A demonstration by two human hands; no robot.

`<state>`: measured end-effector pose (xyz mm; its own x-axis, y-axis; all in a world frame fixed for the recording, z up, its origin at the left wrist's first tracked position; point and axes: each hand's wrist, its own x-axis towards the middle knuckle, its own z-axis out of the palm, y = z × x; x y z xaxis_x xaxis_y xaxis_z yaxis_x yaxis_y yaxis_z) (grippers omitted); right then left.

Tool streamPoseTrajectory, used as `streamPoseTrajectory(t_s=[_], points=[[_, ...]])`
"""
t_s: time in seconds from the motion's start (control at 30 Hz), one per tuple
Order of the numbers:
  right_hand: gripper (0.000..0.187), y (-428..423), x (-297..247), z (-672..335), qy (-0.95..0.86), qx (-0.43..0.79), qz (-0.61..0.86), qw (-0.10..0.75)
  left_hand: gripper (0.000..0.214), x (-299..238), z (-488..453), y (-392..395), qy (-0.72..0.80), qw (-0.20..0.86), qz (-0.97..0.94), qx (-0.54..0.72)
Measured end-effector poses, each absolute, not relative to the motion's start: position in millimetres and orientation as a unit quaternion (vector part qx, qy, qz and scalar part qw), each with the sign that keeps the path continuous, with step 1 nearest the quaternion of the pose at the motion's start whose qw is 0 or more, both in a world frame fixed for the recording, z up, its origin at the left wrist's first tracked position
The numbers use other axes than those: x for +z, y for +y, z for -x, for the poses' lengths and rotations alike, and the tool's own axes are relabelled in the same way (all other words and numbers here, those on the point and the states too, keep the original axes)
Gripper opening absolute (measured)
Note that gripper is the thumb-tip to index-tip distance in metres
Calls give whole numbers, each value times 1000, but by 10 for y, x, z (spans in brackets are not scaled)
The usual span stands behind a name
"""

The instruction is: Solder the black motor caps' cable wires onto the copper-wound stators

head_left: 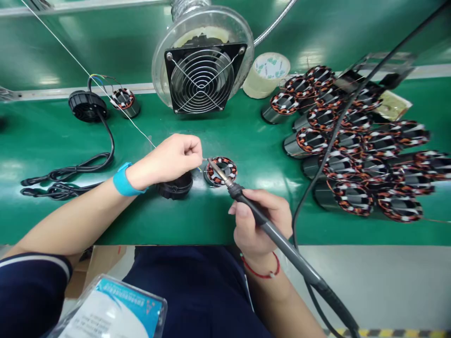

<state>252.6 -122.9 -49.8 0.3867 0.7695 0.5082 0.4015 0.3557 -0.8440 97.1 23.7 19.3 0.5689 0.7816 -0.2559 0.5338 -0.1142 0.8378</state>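
Observation:
My right hand point(262, 220) is wrapped round the dark handle of a soldering iron point(278, 237). The iron's metal tip reaches over the left rim of a motor stator point(229, 165) with copper windings and white ties. My left hand point(176, 157), fingers pinched, holds thin solder wire point(143, 134) that runs down from the upper left. Its end meets the area by the iron's tip; whether they touch I cannot tell. Beneath the left hand sits a round black motor cap point(176, 187), partly covered, beside the stator. Fine coloured leads show between cap and stator.
A fume extractor fan point(200, 82) stands behind the stator. Several more stators point(352, 199) crowd the right side, near a tape roll point(267, 70). At left are another black cap point(87, 105), a stator point(125, 103) and bundled black cables point(70, 173). The iron's cord point(326, 157) crosses the right side.

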Motion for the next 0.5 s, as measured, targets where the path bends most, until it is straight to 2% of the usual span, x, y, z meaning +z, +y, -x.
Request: streamPoseTrajectory(t_s=[0.5], points=[[23, -1217, -492, -2504, -540, 147, 553, 617, 12, 204, -993, 248, 465, 487, -729, 121]])
